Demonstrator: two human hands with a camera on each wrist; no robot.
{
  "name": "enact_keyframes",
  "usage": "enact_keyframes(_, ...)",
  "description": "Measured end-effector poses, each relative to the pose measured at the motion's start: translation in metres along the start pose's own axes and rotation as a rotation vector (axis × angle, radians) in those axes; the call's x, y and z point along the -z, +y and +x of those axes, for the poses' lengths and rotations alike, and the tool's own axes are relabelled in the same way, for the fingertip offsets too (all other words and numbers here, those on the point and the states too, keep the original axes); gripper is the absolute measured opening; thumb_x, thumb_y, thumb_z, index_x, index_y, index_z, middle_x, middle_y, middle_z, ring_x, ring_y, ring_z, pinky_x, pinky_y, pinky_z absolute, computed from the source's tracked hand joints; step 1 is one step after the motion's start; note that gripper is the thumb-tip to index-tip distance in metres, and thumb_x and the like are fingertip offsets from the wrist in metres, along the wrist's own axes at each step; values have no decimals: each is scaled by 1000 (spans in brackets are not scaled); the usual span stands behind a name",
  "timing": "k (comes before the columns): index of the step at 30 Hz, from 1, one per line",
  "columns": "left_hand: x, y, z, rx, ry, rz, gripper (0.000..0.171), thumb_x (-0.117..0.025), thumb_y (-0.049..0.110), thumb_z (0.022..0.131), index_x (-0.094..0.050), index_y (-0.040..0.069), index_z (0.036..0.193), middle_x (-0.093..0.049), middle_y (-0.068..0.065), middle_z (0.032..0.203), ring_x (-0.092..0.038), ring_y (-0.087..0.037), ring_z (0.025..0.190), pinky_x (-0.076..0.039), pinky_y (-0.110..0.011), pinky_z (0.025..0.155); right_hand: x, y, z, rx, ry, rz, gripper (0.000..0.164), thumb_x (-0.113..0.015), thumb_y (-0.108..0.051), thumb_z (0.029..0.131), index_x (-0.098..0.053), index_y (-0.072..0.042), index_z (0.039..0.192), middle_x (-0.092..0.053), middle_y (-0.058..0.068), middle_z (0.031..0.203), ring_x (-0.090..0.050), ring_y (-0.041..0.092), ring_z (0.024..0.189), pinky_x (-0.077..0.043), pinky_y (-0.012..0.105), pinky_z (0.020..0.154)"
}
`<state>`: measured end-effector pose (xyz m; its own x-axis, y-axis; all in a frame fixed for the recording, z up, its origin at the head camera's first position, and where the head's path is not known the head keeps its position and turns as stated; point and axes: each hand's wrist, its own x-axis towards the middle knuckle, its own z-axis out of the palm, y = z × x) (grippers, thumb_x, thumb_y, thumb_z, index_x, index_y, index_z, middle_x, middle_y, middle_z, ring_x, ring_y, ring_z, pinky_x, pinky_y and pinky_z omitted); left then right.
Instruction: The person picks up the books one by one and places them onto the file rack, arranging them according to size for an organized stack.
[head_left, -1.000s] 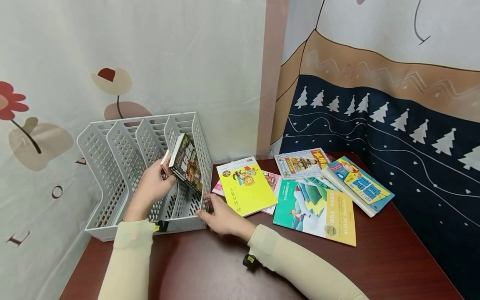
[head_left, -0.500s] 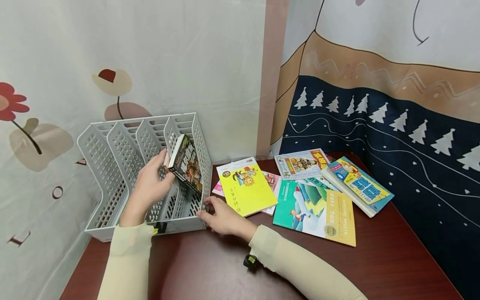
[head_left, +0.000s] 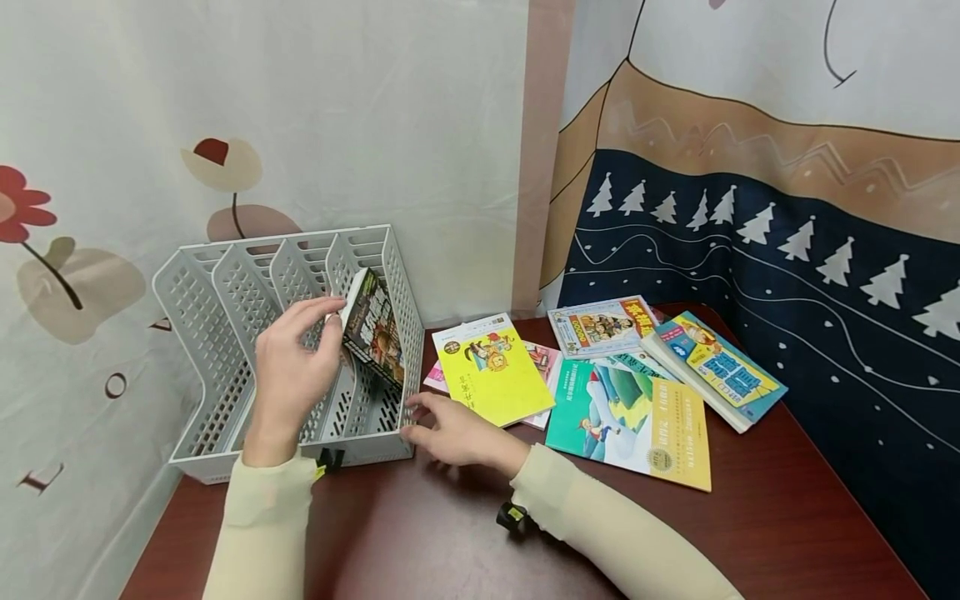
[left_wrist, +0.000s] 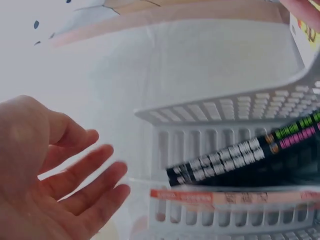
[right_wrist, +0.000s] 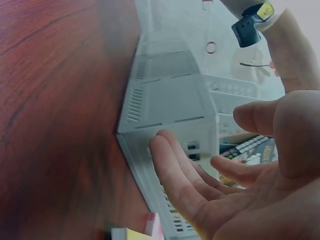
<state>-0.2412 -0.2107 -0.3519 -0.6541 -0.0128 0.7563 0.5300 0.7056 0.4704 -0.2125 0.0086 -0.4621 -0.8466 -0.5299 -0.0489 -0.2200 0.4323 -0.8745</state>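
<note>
A grey perforated file rack with upright dividers stands at the left of the table. In its right-hand compartment a dark-covered book leans to the left. The left wrist view shows the dark book's spine and, beside it, a thin book with an orange and pale spine. My left hand hovers in front of these spines, its fingers loosely bent and apart from them. My right hand is at the rack's front right corner, fingers extended along the outer wall; whether all of them touch it I cannot tell.
Right of the rack lie a yellow book over pink ones, a green and yellow picture book, a comic-covered book and a thick blue book. A curtain hangs behind the table.
My left hand has let go of the thin book beside the dark one and drawn back, its fingers spreading. The right hand stays at the rack's corner, shifting slightly.
</note>
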Motion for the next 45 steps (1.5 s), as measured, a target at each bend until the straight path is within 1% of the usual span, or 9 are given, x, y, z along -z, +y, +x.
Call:
enact_keyframes(4,-4,12,-2,-48,-18,-50,23,-64,5,99,-84,11,109,-83,-6,103,-73,-18,84,-51,-13,79,10,-3,-5,40,11,-63,45,-63,-39,104,-61,-17,143,-74,2,124,-71,8,95,-56,32,94)
enact_keyframes(9,-14,24,-8,-73,-107,-129,22,-66,4,100,-84,11,111,-83,-5,95,-72,-13,73,-53,-11,67,25,-5,-12,41,3,-52,42,-62,-38,105,-66,-14,139,-77,0,101,-76,18,86,-58,32,82)
enact_keyframes(15,-31,37,-14,-77,-226,-183,24,-65,4,100,-83,14,113,-82,-2,90,-72,-13,65,-53,-16,56,43,-2,-21,4,9,9,35,-64,-39,104,-69,-20,132,-78,8,103,-77,30,89,-60,33,70)
enact_keyframes(18,-38,42,-18,-71,-281,-182,22,-65,7,101,-82,14,113,-83,-2,93,-73,-11,68,-58,-22,59,52,1,-25,-16,14,19,36,-64,-41,103,-69,-22,133,-79,11,104,-77,32,91,-60,34,70)
enact_keyframes(23,-52,51,-22,-77,-331,-176,20,-66,10,100,-82,13,112,-82,-1,94,-72,-10,72,-62,-34,64,66,4,-31,-29,28,6,39,-63,-43,103,-69,-21,135,-76,7,114,-76,27,90,-61,35,73)
enact_keyframes(27,-69,59,-25,-111,-390,-155,20,-66,11,100,-82,10,111,-82,-4,97,-67,-13,68,-59,-37,63,77,9,-34,-20,41,-4,41,-62,-40,104,-68,-17,136,-72,3,126,-76,24,87,-63,36,76)
enact_keyframes(31,-87,65,-31,-127,-474,-123,21,-65,15,100,-82,11,112,-83,-6,103,-70,-15,72,-60,-39,66,87,15,-38,-32,51,-2,40,-61,-36,105,-68,-13,137,-71,7,132,-76,24,87,-64,37,78)
enact_keyframes(39,-114,69,-45,-46,-546,-107,24,-64,19,102,-82,14,116,-83,-5,108,-74,-19,83,-60,-41,71,104,27,-44,-93,81,-4,38,-62,-36,105,-69,-15,136,-72,9,131,-77,25,88,-65,41,77)
enact_keyframes(45,-128,67,-57,48,-613,-42,28,-61,26,104,-81,16,120,-81,-3,117,-74,-20,87,-59,-41,77,119,37,-48,-143,139,-47,41,-62,-35,105,-69,-9,136,-74,11,125,-77,25,86,-65,42,76)
